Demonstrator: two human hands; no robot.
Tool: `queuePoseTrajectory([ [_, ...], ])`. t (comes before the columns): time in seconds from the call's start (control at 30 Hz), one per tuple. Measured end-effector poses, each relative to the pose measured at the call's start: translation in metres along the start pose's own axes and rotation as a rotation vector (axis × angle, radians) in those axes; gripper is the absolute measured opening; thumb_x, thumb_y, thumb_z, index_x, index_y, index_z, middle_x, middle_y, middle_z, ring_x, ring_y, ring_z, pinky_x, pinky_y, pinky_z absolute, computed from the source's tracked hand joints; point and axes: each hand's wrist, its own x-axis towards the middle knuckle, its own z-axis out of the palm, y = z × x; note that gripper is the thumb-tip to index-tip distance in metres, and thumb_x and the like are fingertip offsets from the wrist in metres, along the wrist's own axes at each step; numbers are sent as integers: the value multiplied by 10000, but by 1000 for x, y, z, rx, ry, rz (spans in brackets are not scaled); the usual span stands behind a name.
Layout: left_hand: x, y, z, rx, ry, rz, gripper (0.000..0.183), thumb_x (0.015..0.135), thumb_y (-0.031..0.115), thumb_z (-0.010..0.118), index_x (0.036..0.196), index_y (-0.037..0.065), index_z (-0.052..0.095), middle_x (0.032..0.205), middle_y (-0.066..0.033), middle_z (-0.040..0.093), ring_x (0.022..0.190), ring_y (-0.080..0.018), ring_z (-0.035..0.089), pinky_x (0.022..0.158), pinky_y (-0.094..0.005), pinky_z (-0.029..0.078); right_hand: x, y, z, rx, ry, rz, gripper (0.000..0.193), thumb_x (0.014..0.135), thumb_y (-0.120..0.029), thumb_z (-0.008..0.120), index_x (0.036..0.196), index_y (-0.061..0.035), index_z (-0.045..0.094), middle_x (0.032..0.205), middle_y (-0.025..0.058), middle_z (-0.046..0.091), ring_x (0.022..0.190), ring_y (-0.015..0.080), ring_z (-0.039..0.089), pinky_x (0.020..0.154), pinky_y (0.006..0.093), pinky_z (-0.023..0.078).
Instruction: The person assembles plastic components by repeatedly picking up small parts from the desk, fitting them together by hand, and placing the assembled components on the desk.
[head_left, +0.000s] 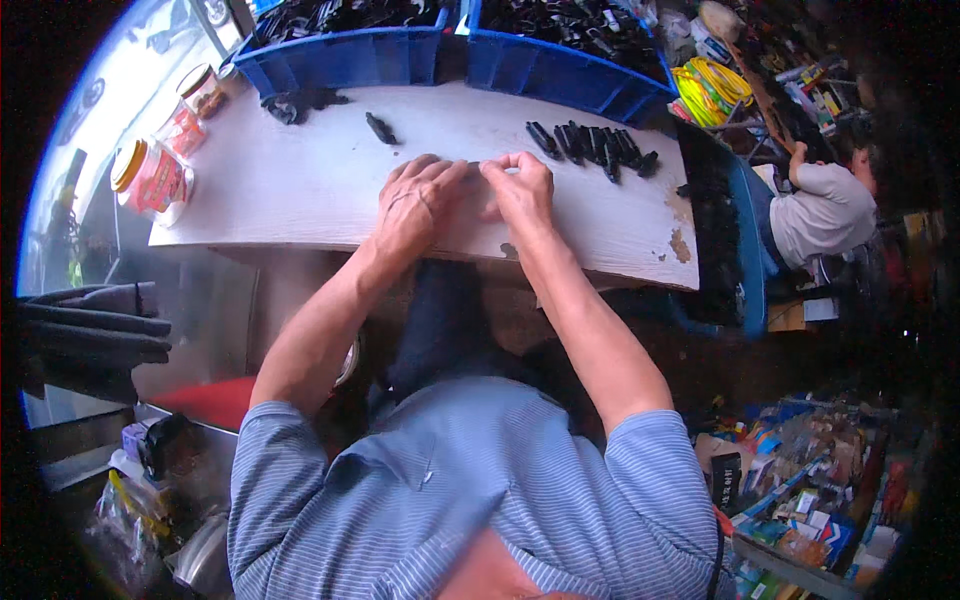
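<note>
Small dark part (473, 166) between both hands' fingers (452, 170).

Pale wooden table (300, 190), paint chipped at near-right edge. Both hands rested mid-table. Row of small black parts (595, 145) lay just right of the grip; single black part (380, 128) beyond-left. Two blue bins (350, 60) along far edge, jars (150, 180) far left.
</note>
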Motion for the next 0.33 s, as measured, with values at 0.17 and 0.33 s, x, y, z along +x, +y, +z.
queuePoseTrajectory([
  [0.17,22,28,33,148,25,-177,693,936,468,604,1420,-10,467,1369,-174,563,1328,-375,472,1093,-530,369,8,24,-50,262,5,99,252,898,-151,717,1040,5,579,717,119,640,437,197,603,427,376,563],
  [0.33,72,52,44,91,-64,-344,968,875,698,560,1477,-41,389,1448,-211,486,1388,-445,375,1167,-594,233,14,33,-110,335,180,124,296,915,-188,717,1114,-39,556,557,35,517,408,164,539,485,421,598],
])
